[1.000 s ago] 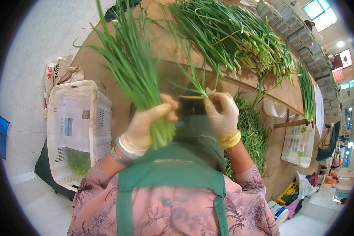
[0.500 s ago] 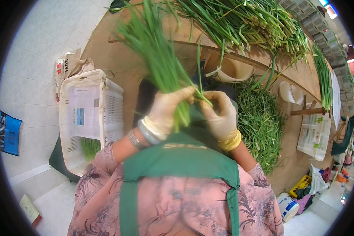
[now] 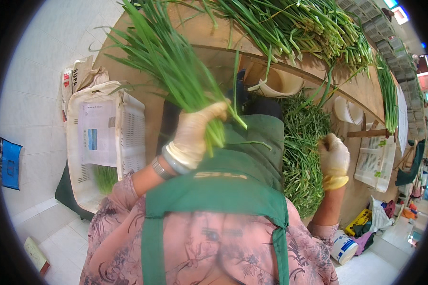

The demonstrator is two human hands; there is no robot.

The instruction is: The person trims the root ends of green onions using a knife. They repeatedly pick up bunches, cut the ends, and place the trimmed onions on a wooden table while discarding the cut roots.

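Note:
My left hand (image 3: pixel 195 130), gloved, is wrapped round a bunch of green garlic chives (image 3: pixel 169 66). The long leaves fan toward the upper left, and the pale cut stems stick out below my fist. One stalk (image 3: pixel 237 114) stands apart at the bunch's right side. Out to the right, my gloved right hand (image 3: pixel 334 154) hangs over the edge of a heap of loose green leaves (image 3: pixel 304 161). Its fingers are curled in, and whatever they may hold is hidden. A single thin leaf (image 3: pixel 254 142) crosses my green apron (image 3: pixel 214 190).
A wooden table (image 3: pixel 214 40) ahead bears a big pile of chives (image 3: pixel 314 35) and a smaller bundle (image 3: pixel 389 95). Under it stand a round bucket (image 3: pixel 283 85) and a white basin (image 3: pixel 347 111). At left is a white crate (image 3: pixel 131 133) lined with paper; another crate (image 3: pixel 378 159) is at right.
My right hand has left the bunch and swung right, over the leaf heap. My left hand keeps the chives and has shifted slightly left. A thin leaf now shows across the apron.

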